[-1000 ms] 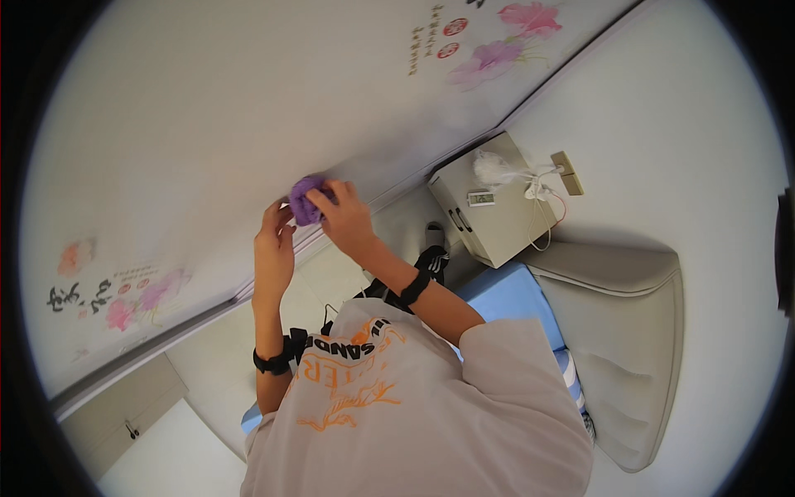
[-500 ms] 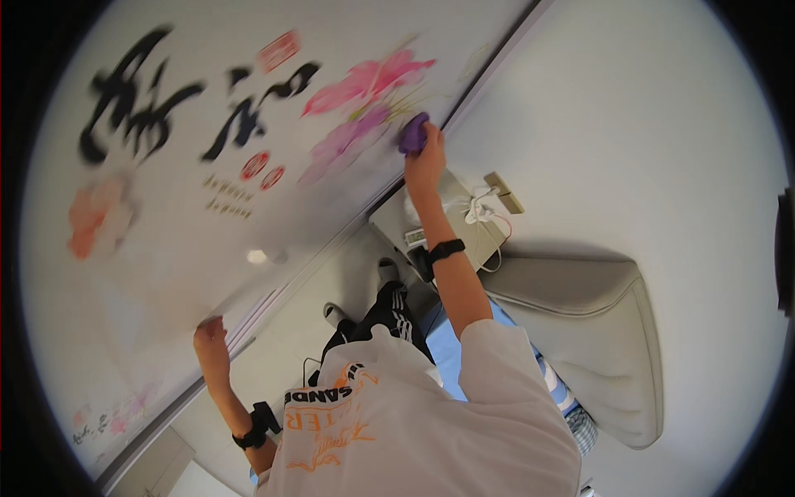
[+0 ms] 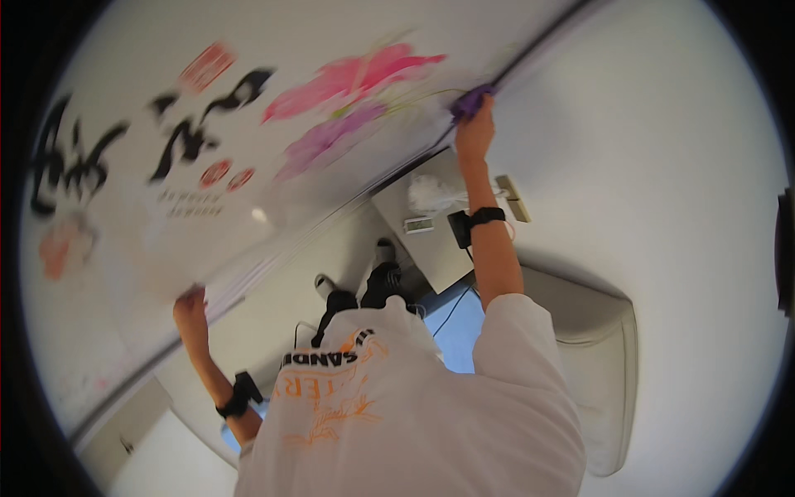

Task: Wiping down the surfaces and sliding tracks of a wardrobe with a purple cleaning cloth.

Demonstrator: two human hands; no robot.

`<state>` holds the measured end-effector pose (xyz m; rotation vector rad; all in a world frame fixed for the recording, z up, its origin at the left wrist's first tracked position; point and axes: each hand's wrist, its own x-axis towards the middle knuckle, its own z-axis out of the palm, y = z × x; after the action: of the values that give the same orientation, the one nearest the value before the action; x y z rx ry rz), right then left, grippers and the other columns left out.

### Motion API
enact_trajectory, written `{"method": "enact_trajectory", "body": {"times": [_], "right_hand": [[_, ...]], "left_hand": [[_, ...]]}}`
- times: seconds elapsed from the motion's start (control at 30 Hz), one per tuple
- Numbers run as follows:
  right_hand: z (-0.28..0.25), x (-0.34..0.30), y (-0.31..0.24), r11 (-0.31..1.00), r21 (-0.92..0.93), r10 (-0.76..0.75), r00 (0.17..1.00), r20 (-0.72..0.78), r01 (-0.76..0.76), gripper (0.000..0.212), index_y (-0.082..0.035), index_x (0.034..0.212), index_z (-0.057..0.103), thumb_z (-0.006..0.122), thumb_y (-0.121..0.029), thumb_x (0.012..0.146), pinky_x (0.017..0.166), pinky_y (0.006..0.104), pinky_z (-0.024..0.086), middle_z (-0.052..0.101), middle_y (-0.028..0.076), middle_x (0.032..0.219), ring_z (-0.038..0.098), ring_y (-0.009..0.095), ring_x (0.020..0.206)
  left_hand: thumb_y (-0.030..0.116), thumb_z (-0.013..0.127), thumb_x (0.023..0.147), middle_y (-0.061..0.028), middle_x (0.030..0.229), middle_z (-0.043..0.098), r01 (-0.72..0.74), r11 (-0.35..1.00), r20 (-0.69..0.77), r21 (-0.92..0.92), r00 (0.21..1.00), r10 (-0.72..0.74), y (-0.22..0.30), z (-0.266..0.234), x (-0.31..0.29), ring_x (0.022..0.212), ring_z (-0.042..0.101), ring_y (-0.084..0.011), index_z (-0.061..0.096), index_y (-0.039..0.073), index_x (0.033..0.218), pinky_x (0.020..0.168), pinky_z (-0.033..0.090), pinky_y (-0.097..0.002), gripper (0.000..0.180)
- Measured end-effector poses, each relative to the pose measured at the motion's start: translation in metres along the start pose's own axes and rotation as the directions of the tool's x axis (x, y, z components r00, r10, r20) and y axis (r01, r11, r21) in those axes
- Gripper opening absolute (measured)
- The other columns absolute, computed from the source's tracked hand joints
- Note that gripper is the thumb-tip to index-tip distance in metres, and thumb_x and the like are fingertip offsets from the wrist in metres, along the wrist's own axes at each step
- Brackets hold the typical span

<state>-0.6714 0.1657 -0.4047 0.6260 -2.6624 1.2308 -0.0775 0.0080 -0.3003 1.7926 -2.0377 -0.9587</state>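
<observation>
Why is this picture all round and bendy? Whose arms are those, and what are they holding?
It's bendy because it comes from a wide fisheye camera on someone's head, looking down. There's no robot: those are that person's own arms. The right hand holds a purple cloth at the edge of a big white panel with flowers on it. The left hand is near the panel's lower edge; I can't tell whether it holds anything. On the small cabinet sits a little white gadget.
</observation>
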Motion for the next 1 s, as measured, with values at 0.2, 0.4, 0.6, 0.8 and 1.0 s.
{"method": "enact_trajectory", "body": {"times": [0.2, 0.4, 0.6, 0.8, 1.0], "right_hand": [[0.031, -0.134, -0.059, 0.963, 0.156, -0.229, 0.972, 0.054, 0.219, 0.052, 0.000, 0.124, 0.044, 0.058, 0.006, 0.074, 0.088, 0.0477, 0.045, 0.054, 0.024, 0.122, 0.054, 0.044, 0.108], [0.051, -0.295, -0.178, 0.864, 0.478, -0.377, 0.832, 0.408, 0.157, 0.051, -0.004, 0.121, 0.046, 0.056, 0.008, 0.073, 0.077, 0.0452, 0.051, 0.056, 0.022, 0.109, 0.059, 0.043, 0.092], [0.092, -0.387, -0.230, 0.700, 0.607, -0.686, 0.592, 0.424, 0.376, 0.034, -0.007, 0.115, 0.051, 0.054, -0.003, 0.081, 0.060, 0.0437, 0.053, 0.056, 0.019, 0.097, 0.062, 0.036, 0.077], [0.096, -0.414, -0.254, 0.650, 0.606, -0.747, 0.530, 0.401, 0.458, 0.032, -0.011, 0.113, 0.052, 0.056, -0.010, 0.082, 0.053, 0.0381, 0.053, 0.054, 0.017, 0.092, 0.063, 0.031, 0.070], [0.079, -0.331, -0.177, 0.831, 0.401, -0.552, 0.654, 0.517, 0.385, 0.035, -0.015, 0.113, 0.051, 0.056, -0.005, 0.080, 0.063, 0.0415, 0.054, 0.056, 0.012, 0.097, 0.063, 0.031, 0.086]], "left_hand": [[0.007, 0.059, 0.086, -0.0173, 0.090, 0.069, -0.135, 0.990, -0.106, 0.036, 0.985, 0.138, -0.001, 0.010, 0.002, 0.081, 0.068, -0.0251, 0.066, -0.004, 0.098, 0.074, 0.054, -0.0324, 0.018], [-0.003, 0.055, 0.083, -0.0191, 0.092, 0.069, -0.253, 0.967, -0.154, 0.036, 0.955, 0.255, -0.006, 0.006, -0.006, 0.085, 0.068, -0.0328, 0.064, -0.004, 0.095, 0.073, 0.053, -0.0360, 0.015], [-0.005, 0.052, 0.084, -0.0216, 0.092, 0.068, -0.320, 0.947, -0.095, 0.013, 0.943, 0.320, -0.001, 0.009, -0.007, 0.084, 0.066, -0.0379, 0.060, -0.004, 0.098, 0.072, 0.052, -0.0388, 0.017], [-0.002, 0.050, 0.086, -0.0221, 0.090, 0.067, -0.159, 0.986, 0.071, -0.044, 0.984, 0.162, 0.011, 0.009, -0.008, 0.082, 0.066, -0.0379, 0.058, -0.005, 0.104, 0.073, 0.051, -0.0381, 0.020], [0.006, 0.056, 0.089, -0.0220, 0.090, 0.068, -0.217, 0.976, -0.007, -0.011, 0.976, 0.217, -0.018, 0.028, 0.003, 0.085, 0.067, -0.0314, 0.062, -0.005, 0.103, 0.076, 0.051, -0.0349, 0.020]]}}
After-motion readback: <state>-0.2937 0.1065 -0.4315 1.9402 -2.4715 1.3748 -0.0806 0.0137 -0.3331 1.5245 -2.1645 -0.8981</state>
